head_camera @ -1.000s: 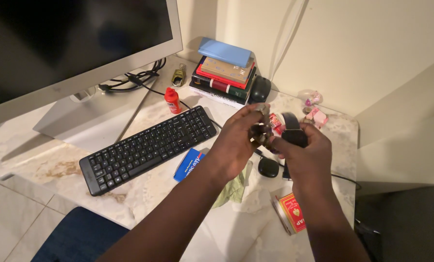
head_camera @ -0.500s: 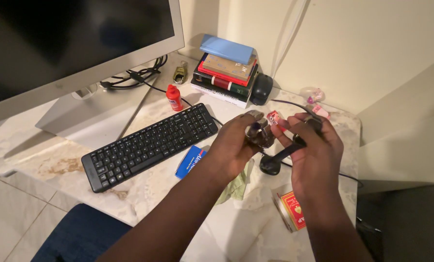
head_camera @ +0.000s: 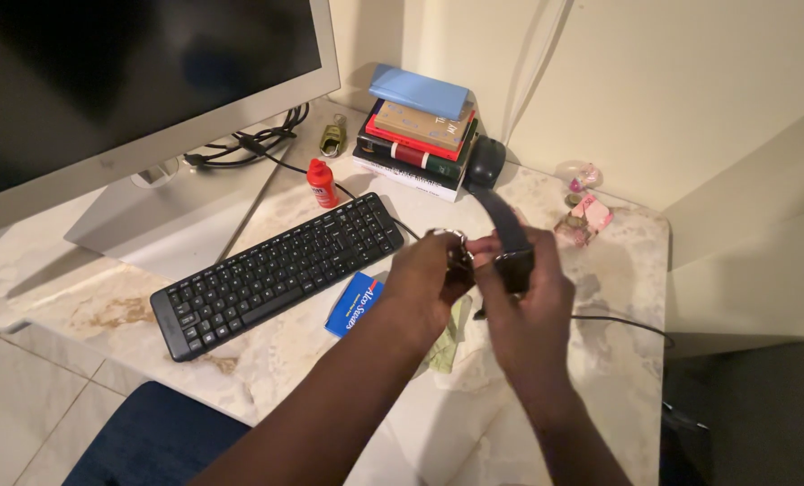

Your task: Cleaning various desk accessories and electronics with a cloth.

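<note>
I gripped the black watch strap [head_camera: 501, 220] in my right hand [head_camera: 523, 301] above the marble desk [head_camera: 618, 270]; my left hand [head_camera: 429, 279] pinched its metal buckle [head_camera: 456, 238]. Fastening seemingly needed steady alignment.

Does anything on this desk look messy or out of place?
A crumpled green cloth lies loose under the hands beside a blue packet set askew. A black cable trails off the desk's right edge. Nothing looks spilled or broken.

Black strap [head_camera: 507, 227]: flat band, held above desk, upper end angled up toward books. Small metal piece [head_camera: 457, 245]: silvery, just left of strap.
</note>
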